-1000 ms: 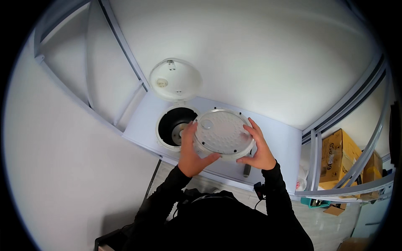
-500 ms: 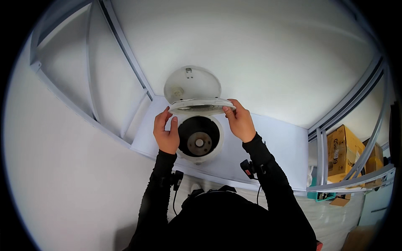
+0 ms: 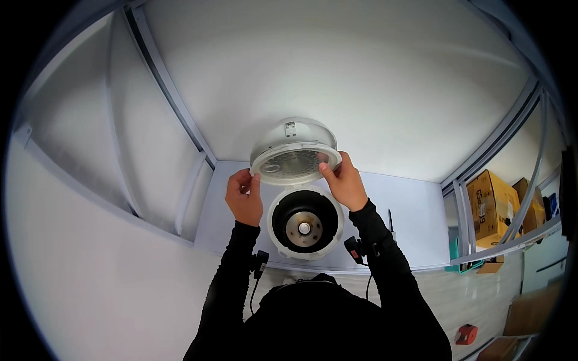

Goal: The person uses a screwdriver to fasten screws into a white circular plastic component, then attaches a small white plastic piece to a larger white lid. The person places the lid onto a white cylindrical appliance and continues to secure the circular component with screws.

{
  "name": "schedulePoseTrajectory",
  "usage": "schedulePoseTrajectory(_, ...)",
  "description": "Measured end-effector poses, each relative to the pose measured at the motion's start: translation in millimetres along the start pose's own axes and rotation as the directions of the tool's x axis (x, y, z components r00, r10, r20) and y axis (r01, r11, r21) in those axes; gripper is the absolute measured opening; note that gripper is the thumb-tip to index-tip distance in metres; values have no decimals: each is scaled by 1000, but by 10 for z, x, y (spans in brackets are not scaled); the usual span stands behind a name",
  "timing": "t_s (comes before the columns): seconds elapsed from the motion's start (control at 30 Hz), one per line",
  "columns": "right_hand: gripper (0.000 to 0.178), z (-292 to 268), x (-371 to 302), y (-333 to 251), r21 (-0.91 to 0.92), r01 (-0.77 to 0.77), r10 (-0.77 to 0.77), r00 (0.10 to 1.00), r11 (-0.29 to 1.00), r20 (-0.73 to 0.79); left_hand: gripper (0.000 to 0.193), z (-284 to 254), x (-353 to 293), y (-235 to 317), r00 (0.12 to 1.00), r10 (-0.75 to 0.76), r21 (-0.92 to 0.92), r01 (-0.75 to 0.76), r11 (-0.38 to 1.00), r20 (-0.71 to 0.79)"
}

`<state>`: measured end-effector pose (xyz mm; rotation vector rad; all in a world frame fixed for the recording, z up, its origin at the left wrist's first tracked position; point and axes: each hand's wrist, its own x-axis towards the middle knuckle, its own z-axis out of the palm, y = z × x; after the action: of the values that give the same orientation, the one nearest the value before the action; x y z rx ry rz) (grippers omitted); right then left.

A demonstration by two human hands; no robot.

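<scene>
A white rice cooker [image 3: 338, 237] stands on the table with its outer lid [image 3: 316, 129] raised at the back. Inside, a dark wall surrounds a round metal heating plate [image 3: 295, 231]; no pot sits in it. In front of the outer lid, a round inner lid [image 3: 292, 179] with a white rim is held tilted, its grey patterned middle facing me. My left hand [image 3: 244, 198] pinches its left edge between thumb and fingers. My right hand [image 3: 347, 183] grips the right edge, thumb on the face. Whether the inner lid touches the outer lid, I cannot tell.
On the white table [image 3: 415, 240], a slim dark-tipped tool [image 3: 391, 222] lies partly hidden by my right forearm. Grey metal frame bars [image 3: 165, 90] flank the table. Yellow-brown cardboard boxes [image 3: 494, 207] and a teal basket [image 3: 466, 265] are at right. A red object [image 3: 466, 334] lies on the floor.
The inner lid has tipped from nearly edge-on to showing its face, and now overlaps the outer lid. The view has shifted, and the tool beside my right forearm has come into sight.
</scene>
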<state>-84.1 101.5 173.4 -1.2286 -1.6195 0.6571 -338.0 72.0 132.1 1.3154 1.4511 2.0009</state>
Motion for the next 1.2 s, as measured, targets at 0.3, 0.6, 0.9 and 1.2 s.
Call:
schedulePoseTrajectory(0.3,42,167,-45,150,-120,16,-29,993,993,-111,16,-28,97,-87,998,8,23,-9,1000,69)
schedulePoseTrajectory(0.6,54,231,-68,68,13,-28,30,984,1000,-177,16,10,124,-92,989,133,50,-137,989,63)
schedulePoseTrajectory(0.9,60,187,-56,50,-12,-25,22,986,1000,-166,24,-32,119,-129,990,87,17,-90,996,115)
schedulePoseTrajectory(1.2,74,67,-147,-40,-59,-72,62,987,996,-148,36,-49,93,-51,991,97,92,-105,990,90)
